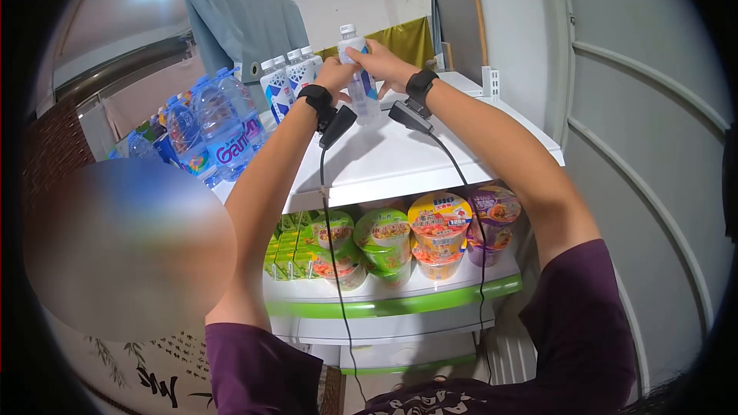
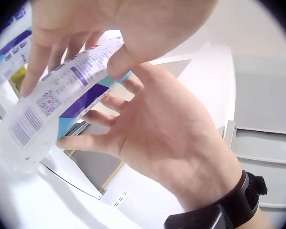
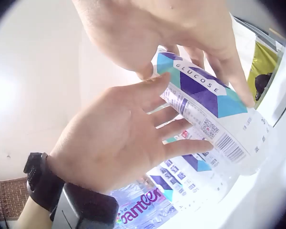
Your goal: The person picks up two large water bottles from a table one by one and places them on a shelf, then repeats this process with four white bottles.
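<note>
Both hands hold one glucose drink bottle (image 1: 365, 92) over the white shelf top. It stands close to upright in the head view, with its white cap at the top. My left hand (image 1: 336, 77) grips the bottle from the left, and my right hand (image 1: 390, 65) from the right, its thumb across the upper label. In the right wrist view the bottle (image 3: 195, 88) shows purple and blue shapes and the word GLUCOSE. A barcode and square code face the left wrist view on the bottle (image 2: 74, 90). Matching bottles (image 1: 278, 92) stand just left of my left hand.
Large water bottles (image 1: 227, 142) stand on the left of the shelf top (image 1: 400, 161). On the tier below sit noodle tubs (image 1: 438, 227) and green cartons (image 1: 290, 250). Grey panels (image 1: 638, 107) rise at right. Black cables (image 1: 328, 238) hang from both wrists.
</note>
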A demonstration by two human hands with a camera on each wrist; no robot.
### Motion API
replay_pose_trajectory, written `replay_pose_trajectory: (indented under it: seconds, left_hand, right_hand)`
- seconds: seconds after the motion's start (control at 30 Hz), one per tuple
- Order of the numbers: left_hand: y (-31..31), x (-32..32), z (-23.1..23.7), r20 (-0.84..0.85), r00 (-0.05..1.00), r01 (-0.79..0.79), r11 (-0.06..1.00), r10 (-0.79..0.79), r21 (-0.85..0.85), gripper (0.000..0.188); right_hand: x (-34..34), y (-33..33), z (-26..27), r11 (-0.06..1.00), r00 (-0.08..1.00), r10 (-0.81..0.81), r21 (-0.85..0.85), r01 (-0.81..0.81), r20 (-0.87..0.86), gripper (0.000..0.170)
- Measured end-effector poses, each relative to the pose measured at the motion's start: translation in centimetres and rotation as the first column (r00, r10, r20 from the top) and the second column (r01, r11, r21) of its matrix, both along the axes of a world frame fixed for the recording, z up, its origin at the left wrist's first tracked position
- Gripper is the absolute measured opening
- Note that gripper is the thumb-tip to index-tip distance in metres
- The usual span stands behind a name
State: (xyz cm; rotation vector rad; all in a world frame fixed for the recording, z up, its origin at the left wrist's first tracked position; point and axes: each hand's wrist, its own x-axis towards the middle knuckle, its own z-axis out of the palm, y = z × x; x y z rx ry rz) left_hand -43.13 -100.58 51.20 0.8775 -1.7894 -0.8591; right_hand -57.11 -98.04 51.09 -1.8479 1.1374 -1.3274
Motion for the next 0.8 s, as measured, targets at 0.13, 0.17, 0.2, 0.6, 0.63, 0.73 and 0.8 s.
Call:
replay_pose_trajectory:
  seconds: [0.13, 0.17, 0.2, 0.6, 0.63, 0.73, 0.8]
  left_hand:
    - [-4.5, -0.6, -0.8, -0.027, 0.996, -0.083, 0.997, 0.083, 0.004, 0.054]
    - [-5.6, -0.7, -0.7, 0.047, 0.994, -0.097, 0.995, 0.098, -0.026, 0.056]
    - [-7.3, -0.9, -0.9, 0.05, 0.991, -0.121, 0.993, 0.121, -0.008, 0.055]
    - [-11.7, -0.2, -2.2, 0.127, 0.991, -0.035, 0.998, 0.041, -0.047, 0.055]
    - [-11.7, -0.5, -2.5, 0.138, 0.99, -0.031, 0.998, 0.038, -0.047, 0.055]
    - [-10.0, -0.8, -3.2, -0.043, 0.998, -0.046, 0.993, 0.042, -0.106, 0.054]
    - [-9.8, -0.5, -2.8, 0.012, 1.0, -0.006, 0.996, 0.007, -0.086, 0.055]
  right_hand:
    - [-0.1, -2.4, -0.1, 0.998, 0.999, 0.044, 0.034, -0.043, -0.016, 0.072]
    - [0.1, -2.8, -0.1, 0.997, 0.998, 0.056, 0.054, -0.055, -0.019, 0.072]
    - [0.2, -3.7, -0.1, 0.997, 0.999, 0.034, 0.075, -0.032, -0.018, 0.07]
    - [0.8, -10.7, -1.2, 0.998, 0.999, 0.035, -0.054, -0.034, 0.016, 0.066]
    - [0.8, -10.8, -1.0, 0.998, 0.998, 0.05, 0.034, -0.051, 0.024, 0.067]
    - [1.7, -10.0, -0.8, 0.999, 1.0, 0.008, 0.033, -0.008, -0.003, 0.07]
    - [1.9, -9.3, -0.7, 1.0, 1.0, -0.005, 0.009, 0.005, -0.005, 0.072]
